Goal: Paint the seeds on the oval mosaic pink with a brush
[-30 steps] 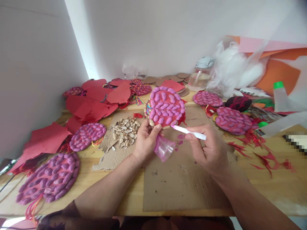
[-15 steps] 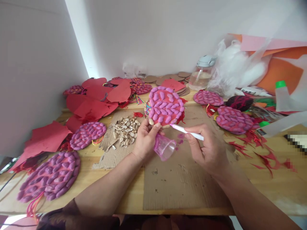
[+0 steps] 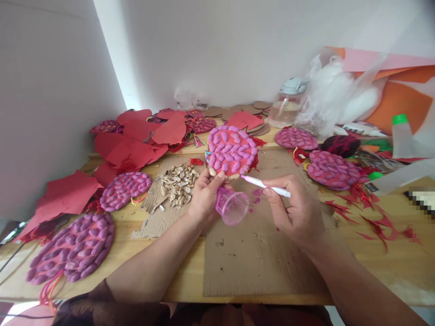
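Observation:
My left hand (image 3: 208,192) is closed on the lower edge of a round red disc (image 3: 232,149) covered with peanut shells, most coloured pink-purple. A few shells along its bottom rim are still pale tan. Below the disc a clear plastic cup (image 3: 233,208) with a pink tint lies tilted, its mouth facing me; my left hand is against it, and how it is held is hidden. My right hand (image 3: 294,206) pinches a white marker (image 3: 268,186). The marker's pink tip touches or nearly touches a tan shell at the disc's lower right.
Beneath is cardboard (image 3: 258,262). Loose peanut shells (image 3: 178,183) lie left. Finished-looking pink discs (image 3: 73,249) and red paper pieces (image 3: 132,140) are spread left; another pink disc (image 3: 333,170) lies right. A lidded jar (image 3: 285,104) and plastic bag (image 3: 335,95) stand behind, with red scraps (image 3: 377,228) at right.
The disc has shifted slightly left and turned in my left hand. The cup has tilted so its mouth shows more. My right hand stays nearly in place with the marker.

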{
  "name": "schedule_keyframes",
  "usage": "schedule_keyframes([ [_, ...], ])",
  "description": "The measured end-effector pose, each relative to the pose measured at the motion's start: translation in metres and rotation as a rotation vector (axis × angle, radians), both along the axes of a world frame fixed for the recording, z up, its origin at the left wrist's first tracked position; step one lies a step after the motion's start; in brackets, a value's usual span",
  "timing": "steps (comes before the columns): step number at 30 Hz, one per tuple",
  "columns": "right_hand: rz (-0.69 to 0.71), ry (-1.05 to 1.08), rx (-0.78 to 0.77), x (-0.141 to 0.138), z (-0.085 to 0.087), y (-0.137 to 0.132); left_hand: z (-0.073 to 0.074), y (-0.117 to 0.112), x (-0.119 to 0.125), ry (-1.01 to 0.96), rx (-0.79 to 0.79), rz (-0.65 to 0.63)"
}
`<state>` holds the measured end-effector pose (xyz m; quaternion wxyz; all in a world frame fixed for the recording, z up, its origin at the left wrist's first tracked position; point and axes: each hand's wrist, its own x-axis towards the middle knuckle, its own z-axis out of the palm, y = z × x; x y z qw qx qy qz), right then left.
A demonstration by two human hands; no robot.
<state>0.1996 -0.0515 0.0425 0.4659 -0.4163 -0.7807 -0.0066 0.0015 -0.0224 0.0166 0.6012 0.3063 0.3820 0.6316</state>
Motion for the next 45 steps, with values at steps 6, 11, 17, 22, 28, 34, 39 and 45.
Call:
schedule_keyframes([
  [6, -0.015, 0.067, -0.006, 0.001, 0.002, -0.002, 0.005, 0.001, -0.002, -0.052, -0.074, 0.017],
  [11, 0.005, 0.055, -0.033, -0.001, 0.002, 0.000, 0.004, 0.000, -0.001, -0.096, -0.103, -0.024],
  [17, -0.049, 0.097, -0.025, 0.002, 0.001, -0.001, 0.007, 0.001, -0.002, -0.135, -0.149, -0.010],
  [22, 0.015, 0.154, -0.116, 0.004, -0.001, 0.001, 0.015, 0.001, -0.001, -0.164, -0.246, -0.031],
  [28, -0.027, 0.226, -0.150, 0.012, -0.004, 0.005, 0.017, 0.002, -0.001, -0.266, -0.286, -0.053],
  [34, 0.078, 0.226, -0.216, 0.013, -0.004, 0.005, 0.018, 0.002, -0.003, -0.275, -0.350, -0.127],
  [39, 0.023, 0.240, -0.200, 0.018, -0.007, 0.008, 0.019, 0.003, -0.005, -0.282, -0.424, -0.114],
  [45, 0.078, 0.215, -0.194, 0.019, -0.008, 0.009, 0.017, 0.005, -0.006, -0.285, -0.468, -0.147],
])
